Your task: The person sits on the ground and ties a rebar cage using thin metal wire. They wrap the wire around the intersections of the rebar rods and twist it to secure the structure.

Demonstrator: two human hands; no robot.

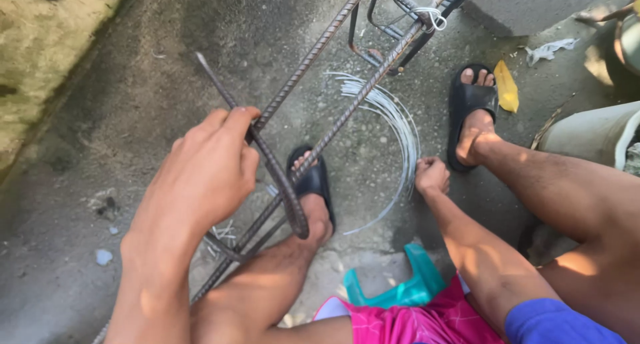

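Observation:
My left hand (203,174) grips a bent steel stirrup bar (277,177) where it crosses two long ribbed rebars (347,114) that run diagonally from the lower left up to the top. My right hand (432,176) is closed low over the concrete, pinching the end of a curved bundle of thin tie wires (397,121) that lies on the ground. The hand sits between my two feet in black slides (313,181) (470,104).
Further stirrups, tied with a white wire knot (432,16), sit on the rebars at the top. A yellow scrap (507,87) and white debris (550,49) lie on the concrete at right. A grey container (593,134) stands far right; a teal plastic bag (413,287) lies below.

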